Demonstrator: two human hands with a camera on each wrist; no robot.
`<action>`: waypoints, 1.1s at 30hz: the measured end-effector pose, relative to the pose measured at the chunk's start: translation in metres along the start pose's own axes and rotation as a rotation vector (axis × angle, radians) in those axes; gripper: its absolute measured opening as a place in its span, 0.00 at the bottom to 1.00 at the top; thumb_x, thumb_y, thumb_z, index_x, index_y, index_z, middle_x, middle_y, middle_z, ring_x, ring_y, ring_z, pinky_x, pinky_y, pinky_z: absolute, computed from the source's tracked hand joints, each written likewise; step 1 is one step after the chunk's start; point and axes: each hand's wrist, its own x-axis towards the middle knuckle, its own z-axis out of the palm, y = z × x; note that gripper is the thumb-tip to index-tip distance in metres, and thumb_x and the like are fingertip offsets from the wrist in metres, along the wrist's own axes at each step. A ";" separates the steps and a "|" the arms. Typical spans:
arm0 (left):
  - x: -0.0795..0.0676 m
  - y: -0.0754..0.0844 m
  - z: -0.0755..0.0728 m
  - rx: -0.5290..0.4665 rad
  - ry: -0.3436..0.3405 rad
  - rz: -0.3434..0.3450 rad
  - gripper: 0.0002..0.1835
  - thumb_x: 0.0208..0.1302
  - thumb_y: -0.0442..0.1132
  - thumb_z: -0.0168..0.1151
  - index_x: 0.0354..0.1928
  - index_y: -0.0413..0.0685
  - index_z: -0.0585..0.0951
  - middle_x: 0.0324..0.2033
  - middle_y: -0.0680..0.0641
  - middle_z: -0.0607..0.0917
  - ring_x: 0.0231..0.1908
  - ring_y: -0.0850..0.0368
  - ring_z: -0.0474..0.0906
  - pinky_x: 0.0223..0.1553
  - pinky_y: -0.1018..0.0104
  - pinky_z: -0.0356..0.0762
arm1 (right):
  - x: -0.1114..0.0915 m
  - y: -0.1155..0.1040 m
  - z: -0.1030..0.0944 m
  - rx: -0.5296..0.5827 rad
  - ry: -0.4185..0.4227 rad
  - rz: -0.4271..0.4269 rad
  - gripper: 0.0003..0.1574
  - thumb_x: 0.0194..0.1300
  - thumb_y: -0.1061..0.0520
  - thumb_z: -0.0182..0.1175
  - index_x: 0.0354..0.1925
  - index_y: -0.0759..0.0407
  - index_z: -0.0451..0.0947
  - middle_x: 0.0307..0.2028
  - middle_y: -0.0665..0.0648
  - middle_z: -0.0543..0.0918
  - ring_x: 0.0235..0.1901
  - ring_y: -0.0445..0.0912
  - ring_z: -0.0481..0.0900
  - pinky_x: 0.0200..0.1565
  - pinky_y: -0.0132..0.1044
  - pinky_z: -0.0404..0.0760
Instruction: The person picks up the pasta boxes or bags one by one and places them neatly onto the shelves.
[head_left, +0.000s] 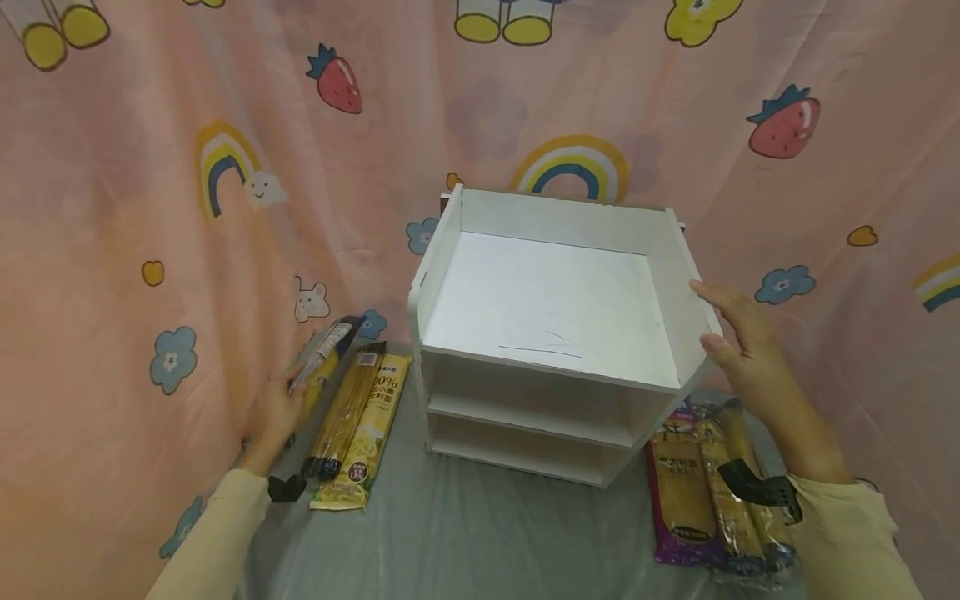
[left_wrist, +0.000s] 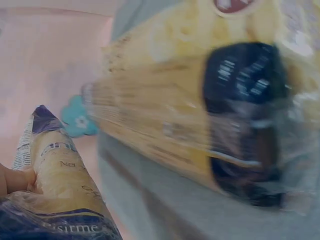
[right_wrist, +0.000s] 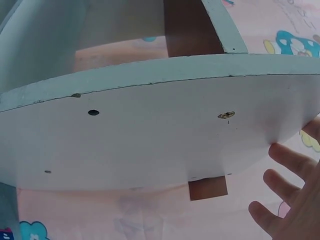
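At the left, my left hand (head_left: pixel 276 412) grips a spaghetti packet (left_wrist: pixel 65 172) with a yellowish body, dark blue ends and printed lettering. It is raised at a slant beside two more packets on the table. One of those is a clear spaghetti packet with dark ends (head_left: pixel 348 408); it overlaps a yellow pasta packet (head_left: pixel 378 417). A white shelf unit (head_left: pixel 555 300) stands in the middle, with a walled top and two open compartments below. My right hand (head_left: pixel 757 358) rests its fingertips on the unit's right side panel (right_wrist: pixel 150 135), fingers extended and spread.
Several pasta packets lie right of the unit, including a purple-edged one (head_left: pixel 682 492) and a clear-wrapped one (head_left: pixel 731 500), partly beneath my right forearm. A grey cloth (head_left: pixel 480 533) covers the table. A pink patterned curtain (head_left: pixel 405 100) hangs close behind.
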 end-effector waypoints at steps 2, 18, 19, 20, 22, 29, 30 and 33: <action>0.002 0.006 -0.004 -0.020 0.039 0.021 0.21 0.69 0.37 0.59 0.64 0.46 0.77 0.56 0.32 0.82 0.26 0.41 0.77 0.20 0.60 0.63 | 0.000 0.000 0.000 0.002 0.003 0.002 0.32 0.72 0.53 0.54 0.72 0.50 0.64 0.69 0.35 0.63 0.65 0.24 0.55 0.64 0.79 0.50; 0.029 0.068 -0.042 -0.132 0.164 0.058 0.21 0.68 0.39 0.61 0.62 0.57 0.80 0.55 0.38 0.85 0.34 0.43 0.80 0.22 0.63 0.62 | 0.000 -0.002 -0.001 -0.010 -0.006 0.008 0.34 0.70 0.57 0.55 0.72 0.49 0.64 0.71 0.40 0.64 0.65 0.23 0.55 0.64 0.79 0.50; 0.030 0.071 -0.043 -0.137 0.161 0.058 0.21 0.69 0.39 0.61 0.63 0.57 0.79 0.56 0.38 0.84 0.35 0.43 0.80 0.22 0.63 0.62 | 0.000 -0.003 -0.001 -0.013 -0.005 0.007 0.35 0.69 0.57 0.55 0.72 0.49 0.64 0.71 0.44 0.64 0.65 0.23 0.55 0.64 0.79 0.50; 0.030 0.073 -0.044 -0.143 0.157 0.055 0.21 0.69 0.40 0.61 0.63 0.58 0.79 0.56 0.38 0.84 0.36 0.42 0.80 0.22 0.63 0.62 | 0.000 -0.003 -0.001 -0.017 -0.005 0.006 0.35 0.69 0.58 0.55 0.73 0.49 0.64 0.72 0.49 0.64 0.65 0.23 0.54 0.64 0.79 0.50; 0.030 0.076 -0.044 -0.153 0.155 0.049 0.21 0.69 0.41 0.61 0.63 0.59 0.79 0.55 0.38 0.85 0.33 0.43 0.80 0.20 0.64 0.61 | 0.000 -0.002 -0.001 -0.019 -0.003 0.001 0.35 0.69 0.58 0.54 0.73 0.50 0.64 0.72 0.55 0.64 0.65 0.23 0.54 0.63 0.79 0.51; 0.027 0.086 -0.046 -0.173 0.159 0.023 0.21 0.68 0.41 0.63 0.62 0.59 0.80 0.55 0.38 0.85 0.38 0.41 0.83 0.22 0.65 0.64 | 0.001 -0.003 0.000 -0.028 0.000 -0.007 0.34 0.70 0.56 0.55 0.72 0.50 0.64 0.70 0.68 0.63 0.66 0.24 0.55 0.64 0.79 0.51; 0.027 0.088 -0.047 -0.175 0.160 0.025 0.20 0.68 0.42 0.62 0.62 0.59 0.80 0.55 0.38 0.85 0.36 0.42 0.82 0.22 0.65 0.63 | 0.001 -0.003 0.000 -0.024 -0.001 -0.006 0.34 0.70 0.57 0.55 0.72 0.50 0.64 0.70 0.68 0.63 0.66 0.24 0.55 0.64 0.79 0.51; 0.027 0.097 -0.052 -0.191 0.168 0.047 0.20 0.68 0.42 0.63 0.61 0.58 0.80 0.55 0.38 0.85 0.27 0.52 0.76 0.19 0.66 0.62 | 0.000 -0.003 0.000 -0.019 -0.005 0.003 0.35 0.69 0.57 0.54 0.73 0.50 0.63 0.71 0.68 0.62 0.66 0.24 0.54 0.63 0.80 0.51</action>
